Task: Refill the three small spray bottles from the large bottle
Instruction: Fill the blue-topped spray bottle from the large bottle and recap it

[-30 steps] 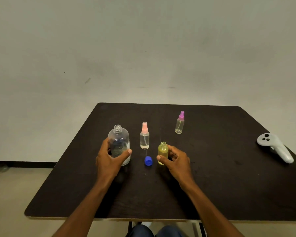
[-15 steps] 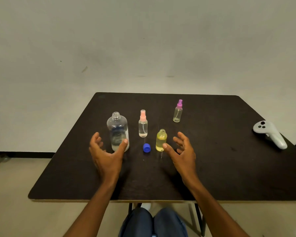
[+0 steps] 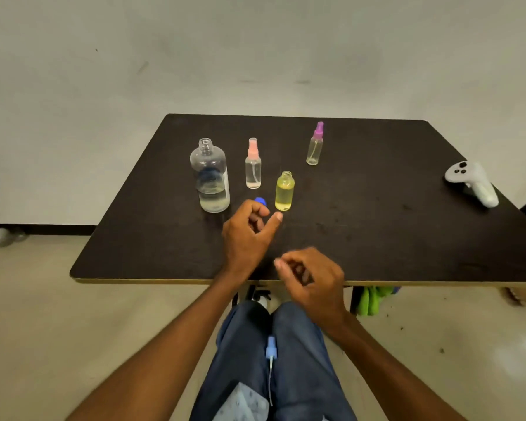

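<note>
1. Left hand [image 3: 249, 235] at frame centre, over the table [image 3: 377, 238], fingers loosely curled, thumb stretched toward the upper right, nothing held.
2. Right hand [image 3: 312, 278] lower, at the table's near edge, fingers curled in; apparently empty, though the palm is hidden.
3. Blue cap [image 3: 260, 201] just above the left knuckles, partly covered by them; nearer the left hand by far.
4. Yellow bottle [image 3: 284, 191] upright, open-necked, full of pale yellow liquid, just above and right of the left thumb tip.
5. Large bottle [image 3: 210, 177] upright, uncapped, clear liquid in its lower part, up and left of the left hand.
6. Pink-topped bottle [image 3: 253, 164] and purple-topped bottle [image 3: 315, 144] upright, heads on, farther up the frame.
7. Blue spray head [image 3: 271, 357] lying on the lap, bottom centre, tube pointing down the frame; probably the yellow bottle's, and probably next wanted.
</note>
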